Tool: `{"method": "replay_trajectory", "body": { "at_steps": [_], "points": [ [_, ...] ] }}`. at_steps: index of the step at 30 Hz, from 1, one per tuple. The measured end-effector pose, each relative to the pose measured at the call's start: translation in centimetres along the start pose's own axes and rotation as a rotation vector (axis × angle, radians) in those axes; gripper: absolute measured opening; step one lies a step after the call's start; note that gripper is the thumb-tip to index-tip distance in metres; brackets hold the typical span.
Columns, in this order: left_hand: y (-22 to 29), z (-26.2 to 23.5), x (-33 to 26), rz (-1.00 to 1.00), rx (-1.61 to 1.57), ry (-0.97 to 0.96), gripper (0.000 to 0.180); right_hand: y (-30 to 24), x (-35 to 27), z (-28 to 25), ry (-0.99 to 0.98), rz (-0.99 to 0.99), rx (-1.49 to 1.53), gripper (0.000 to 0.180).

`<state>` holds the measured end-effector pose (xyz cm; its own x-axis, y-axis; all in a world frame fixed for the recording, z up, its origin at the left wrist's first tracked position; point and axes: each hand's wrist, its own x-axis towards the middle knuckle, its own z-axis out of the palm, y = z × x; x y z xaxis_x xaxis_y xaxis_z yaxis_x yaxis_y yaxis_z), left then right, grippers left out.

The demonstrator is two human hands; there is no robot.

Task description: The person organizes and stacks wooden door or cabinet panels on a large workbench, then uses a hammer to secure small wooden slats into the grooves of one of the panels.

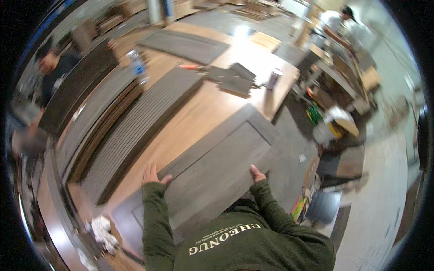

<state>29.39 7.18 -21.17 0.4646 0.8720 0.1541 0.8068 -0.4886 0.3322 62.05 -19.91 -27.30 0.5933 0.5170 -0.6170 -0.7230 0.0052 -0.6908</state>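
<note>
A grey-brown cabinet door with a recessed middle panel lies slantwise in front of me, over the near edge of the wooden table. At its left edge is my left hand, thumb on the door's face and fingers spread along the side. My right hand grips the near right edge; its thumb shows on top, while the other fingers are hidden. Part of another grey panel shows beneath, by my left sleeve. Left of the door, a long stack of grey slats rests on the table.
Beyond are a flat grey door, small grey pieces, a can and a water bottle. At the left, a person holds an upright dark panel. Another person bends over a cluttered bench. A bucket stands right.
</note>
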Motion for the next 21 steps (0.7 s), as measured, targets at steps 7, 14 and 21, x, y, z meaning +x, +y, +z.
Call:
{"method": "replay_trajectory", "body": {
  "at_steps": [7,14,21],
  "points": [
    [5.3,-2.6,2.2,-0.17,-0.031,-0.233,0.079,-2.4,-2.6,1.7,0.024,0.138,0.107,0.051],
    [10.1,-18.4,1.4,0.222,0.02,0.131,0.071,-0.3,1.4,2.3,-0.435,-0.608,-0.378,0.075],
    [8.9,-22.5,-1.2,0.256,0.474,0.658,0.068,-4.8,-0.9,18.0,-0.42,0.05,-0.108,0.054]
  ]
}}
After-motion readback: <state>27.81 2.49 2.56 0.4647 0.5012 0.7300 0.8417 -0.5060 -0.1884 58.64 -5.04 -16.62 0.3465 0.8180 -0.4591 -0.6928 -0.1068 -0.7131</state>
